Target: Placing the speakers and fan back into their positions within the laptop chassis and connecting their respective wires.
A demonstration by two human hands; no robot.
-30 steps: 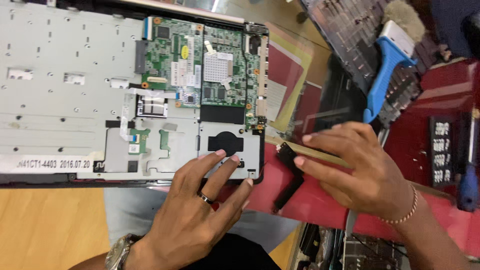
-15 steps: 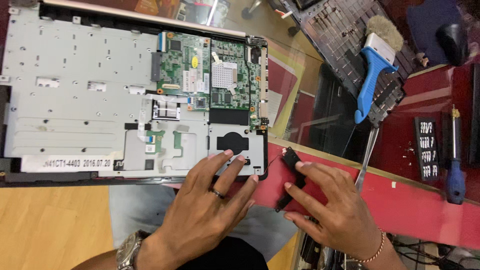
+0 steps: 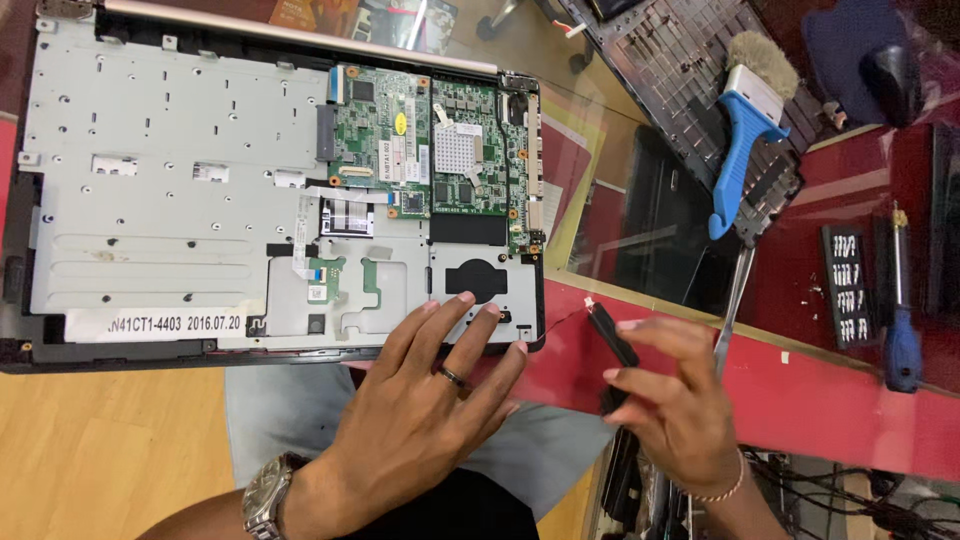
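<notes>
An opened laptop base lies upside down on the counter, its silver metal frame and green circuit board exposed. My left hand, with a ring and a wristwatch, rests flat with fingers spread on the laptop's near right corner. My right hand holds a small long black part with a thin wire, just right of that corner, over the red counter edge.
A blue-handled brush lies on a dark keyboard panel at the back right. A blue-handled screwdriver and a black bit holder sit at the right. A metal rod lies near my right hand. Cables hang below the counter.
My right hand has drawn back from the laptop corner and turned, lifting the black part so its end points up. My left hand stays pressed on the laptop corner. The view shifted slightly.
</notes>
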